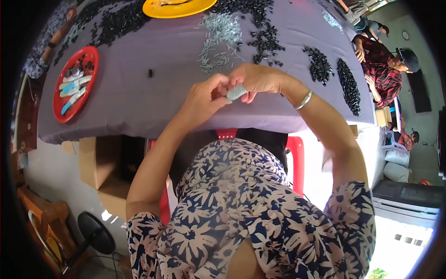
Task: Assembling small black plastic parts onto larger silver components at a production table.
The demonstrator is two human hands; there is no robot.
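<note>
My left hand [204,97] and my right hand [258,79] meet above the near edge of a table draped in grey-purple cloth [139,111]. Together they pinch a small silver-grey bundle of thin metal pieces [236,92] between the fingertips. A silver bangle [304,100] circles my right wrist. Just beyond my hands lies a loose heap of silvery small parts [220,35], with black small parts [265,39] scattered beside it.
A red plate [86,56] with pale blue bundles sits at the left, a yellow plate [179,9] at the far edge. Black part piles [348,86] lie at the right. Other people sit at the right [385,69] and far left [46,42]. A cardboard box [100,162] stands under the table.
</note>
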